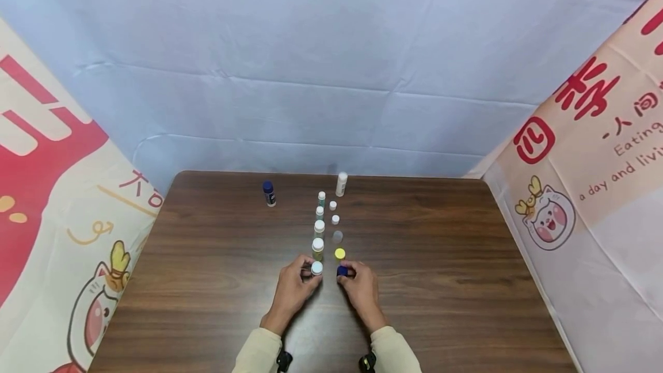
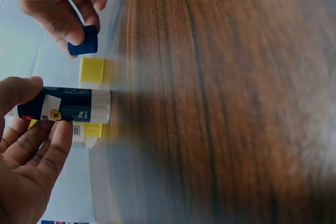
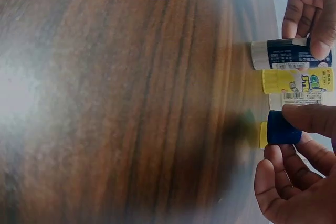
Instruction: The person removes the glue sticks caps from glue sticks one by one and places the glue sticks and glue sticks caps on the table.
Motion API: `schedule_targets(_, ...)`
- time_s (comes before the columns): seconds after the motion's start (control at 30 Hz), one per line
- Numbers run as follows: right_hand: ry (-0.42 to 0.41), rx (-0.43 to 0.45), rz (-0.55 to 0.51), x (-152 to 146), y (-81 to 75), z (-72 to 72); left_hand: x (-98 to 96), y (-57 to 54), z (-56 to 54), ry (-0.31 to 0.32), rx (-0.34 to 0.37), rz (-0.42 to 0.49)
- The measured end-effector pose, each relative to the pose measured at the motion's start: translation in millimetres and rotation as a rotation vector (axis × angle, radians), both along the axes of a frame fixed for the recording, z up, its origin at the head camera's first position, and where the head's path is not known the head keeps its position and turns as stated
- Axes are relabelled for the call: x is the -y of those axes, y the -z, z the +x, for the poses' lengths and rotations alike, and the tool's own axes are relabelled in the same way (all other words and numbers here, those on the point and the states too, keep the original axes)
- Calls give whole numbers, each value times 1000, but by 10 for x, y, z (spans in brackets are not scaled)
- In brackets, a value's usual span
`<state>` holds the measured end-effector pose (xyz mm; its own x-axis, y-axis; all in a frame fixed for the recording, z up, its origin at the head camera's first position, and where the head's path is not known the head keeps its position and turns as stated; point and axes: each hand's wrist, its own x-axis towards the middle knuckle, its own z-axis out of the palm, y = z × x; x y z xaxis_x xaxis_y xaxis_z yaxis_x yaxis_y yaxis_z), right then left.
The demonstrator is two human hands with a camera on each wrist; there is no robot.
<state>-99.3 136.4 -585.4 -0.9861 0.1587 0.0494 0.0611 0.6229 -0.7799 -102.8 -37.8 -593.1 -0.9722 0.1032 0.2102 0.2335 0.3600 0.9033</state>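
Note:
My left hand (image 1: 291,288) grips an uncapped dark blue glue stick (image 2: 71,104) upright between thumb and fingers, its white base at or close over the table. Across from it, my right hand (image 1: 362,288) pinches a dark blue cap (image 3: 283,128). Just beyond the blue stick stands a yellow glue stick (image 3: 273,81) without a cap, first in a row of several uncapped sticks running away from me. A yellow cap (image 1: 339,254) sits on the table beyond the right hand's fingertips, at the near end of a matching row of caps.
Past the yellow cap are a translucent cap (image 1: 338,236) and two white caps (image 1: 335,219). A white glue stick (image 1: 341,184) stands near the table's back edge, and a blue-capped glue stick (image 1: 269,193) stands at back left. Printed cloth walls border the brown wooden table (image 1: 440,258).

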Motion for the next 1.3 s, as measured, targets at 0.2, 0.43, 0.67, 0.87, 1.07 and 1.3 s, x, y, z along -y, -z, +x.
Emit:
schedule_targets(0.2, 9, 28, 17, 15, 30, 10, 4, -16, 2, 10, 27, 0)
schedule_targets(0.43, 7, 24, 61, 33, 68, 13, 7, -23, 2, 10, 59, -12)
schedule_targets(0.67, 2, 27, 115, 35, 111, 39, 10, -6, -6, 13, 18, -32)
schedule_targets(0.87, -15, 38, 131, 32, 117, 44, 8, 3, -8, 10, 22, -33)
schedule_targets(1.07, -29, 16, 163, 51, 119, 46, 19, -1, 0, 13, 32, -34)
schedule_targets(1.3, -57, 23, 232, 64, 74, 75, 21, 4, -3, 8, 14, -45)
